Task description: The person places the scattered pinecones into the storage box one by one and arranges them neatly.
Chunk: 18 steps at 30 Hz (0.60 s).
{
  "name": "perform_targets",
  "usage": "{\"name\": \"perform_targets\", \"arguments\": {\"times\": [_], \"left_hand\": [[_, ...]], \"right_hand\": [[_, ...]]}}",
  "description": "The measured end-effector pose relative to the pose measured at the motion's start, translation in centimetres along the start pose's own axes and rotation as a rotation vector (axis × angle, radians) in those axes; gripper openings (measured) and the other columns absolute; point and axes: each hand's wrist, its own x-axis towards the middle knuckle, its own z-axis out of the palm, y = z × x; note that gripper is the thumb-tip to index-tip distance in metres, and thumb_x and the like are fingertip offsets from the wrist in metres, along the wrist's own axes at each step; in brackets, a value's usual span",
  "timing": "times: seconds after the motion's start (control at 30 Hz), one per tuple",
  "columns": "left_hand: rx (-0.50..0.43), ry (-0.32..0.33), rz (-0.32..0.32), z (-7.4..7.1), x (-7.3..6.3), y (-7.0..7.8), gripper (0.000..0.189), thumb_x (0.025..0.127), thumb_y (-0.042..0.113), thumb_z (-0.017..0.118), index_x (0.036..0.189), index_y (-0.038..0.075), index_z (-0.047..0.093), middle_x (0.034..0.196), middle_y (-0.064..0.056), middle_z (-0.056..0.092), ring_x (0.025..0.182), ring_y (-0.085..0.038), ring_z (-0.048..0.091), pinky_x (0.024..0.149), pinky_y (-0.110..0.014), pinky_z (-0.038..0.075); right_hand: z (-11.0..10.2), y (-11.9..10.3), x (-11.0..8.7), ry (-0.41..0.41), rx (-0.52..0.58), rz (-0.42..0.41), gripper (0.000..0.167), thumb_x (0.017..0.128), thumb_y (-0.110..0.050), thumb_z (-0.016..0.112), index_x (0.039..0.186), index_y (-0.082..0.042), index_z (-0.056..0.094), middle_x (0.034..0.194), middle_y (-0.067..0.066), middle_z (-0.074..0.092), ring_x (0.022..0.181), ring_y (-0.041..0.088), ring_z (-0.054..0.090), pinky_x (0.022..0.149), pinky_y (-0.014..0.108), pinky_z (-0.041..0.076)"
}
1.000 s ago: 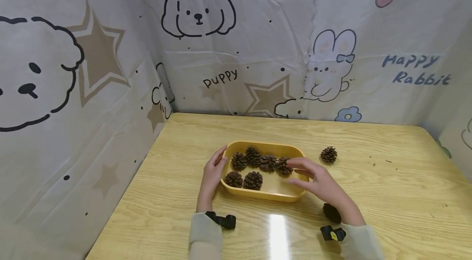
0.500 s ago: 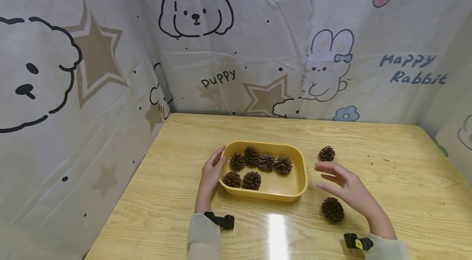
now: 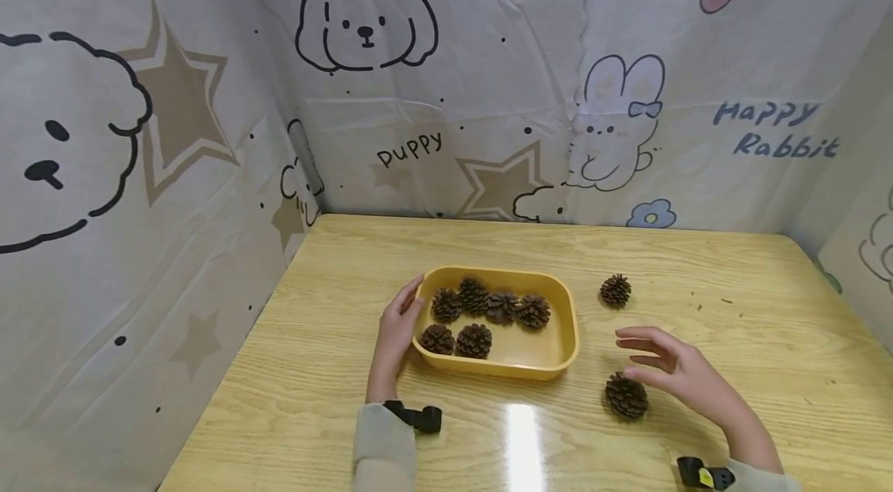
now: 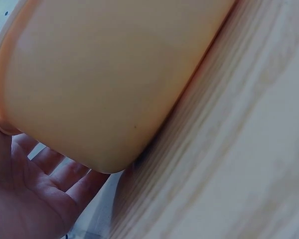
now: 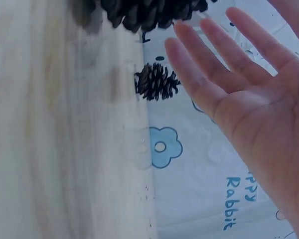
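A yellow plastic tray (image 3: 497, 369) holds several brown pine cones (image 3: 474, 341), grouped mostly toward its left side. My left hand (image 3: 398, 327) holds the tray's left end. In the left wrist view its thumb is at the rim and its fingers (image 4: 72, 179) reach behind the end wall. To the right of the tray, my right hand (image 3: 671, 366) is held with fingers apart and nothing between them. Its thumb overlaps the top of a loose pine cone (image 3: 625, 397) on the table. In the right wrist view that pine cone (image 5: 152, 11) shows just beyond the fingertips.
Another loose pine cone (image 3: 615, 290) lies farther back, right of the tray. Small brown flecks (image 3: 725, 301) dot the wooden table (image 3: 335, 267). A printed cloth (image 3: 412, 104) hangs behind and at the sides of the table.
My right hand has left the tray's inside, where it was by a pine cone, and moved right and toward me to the near loose pine cone. My left hand stays at the tray.
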Motion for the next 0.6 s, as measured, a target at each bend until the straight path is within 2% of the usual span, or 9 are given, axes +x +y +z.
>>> {"name": "perform_targets", "arguments": {"times": [0.2, 0.43, 0.6], "left_hand": [[-0.003, 0.0, 0.001, 0.0, 0.1, -0.1, 0.044, 0.103, 0.014, 0.048, 0.147, 0.009, 0.046, 0.155, -0.016, 0.039, 0.142, -0.036, 0.04, 0.115, -0.05, 0.039], [-0.002, 0.006, -0.006, 0.0, 0.1, -0.1, 0.044, 0.103, 0.014, 0.049, 0.146, 0.009, 0.046, 0.155, -0.017, 0.039, 0.142, -0.036, 0.04, 0.115, -0.05, 0.039], [-0.003, 0.029, -0.008, 0.2, 1.5, -2.6, 0.043, 0.103, 0.018, 0.05, 0.146, 0.015, 0.048, 0.155, -0.014, 0.041, 0.142, -0.034, 0.041, 0.115, -0.049, 0.039]], "right_hand": [[-0.5, 0.5, -0.8, -0.101, 0.07, 0.068, 0.051, 0.096, -0.013, 0.062, 0.142, 0.001, 0.045, 0.127, -0.03, 0.053, 0.111, -0.006, 0.061, 0.082, 0.025, 0.06], [-0.8, 1.4, -1.1, -0.252, 0.09, 0.039, 0.053, 0.096, -0.012, 0.062, 0.142, 0.006, 0.043, 0.13, -0.032, 0.052, 0.112, -0.012, 0.056, 0.085, 0.022, 0.058], [-0.7, 1.7, -1.0, -0.279, 0.08, 0.04, 0.049, 0.095, -0.014, 0.063, 0.138, 0.005, 0.048, 0.128, -0.033, 0.053, 0.112, -0.014, 0.054, 0.086, 0.019, 0.056]]}}
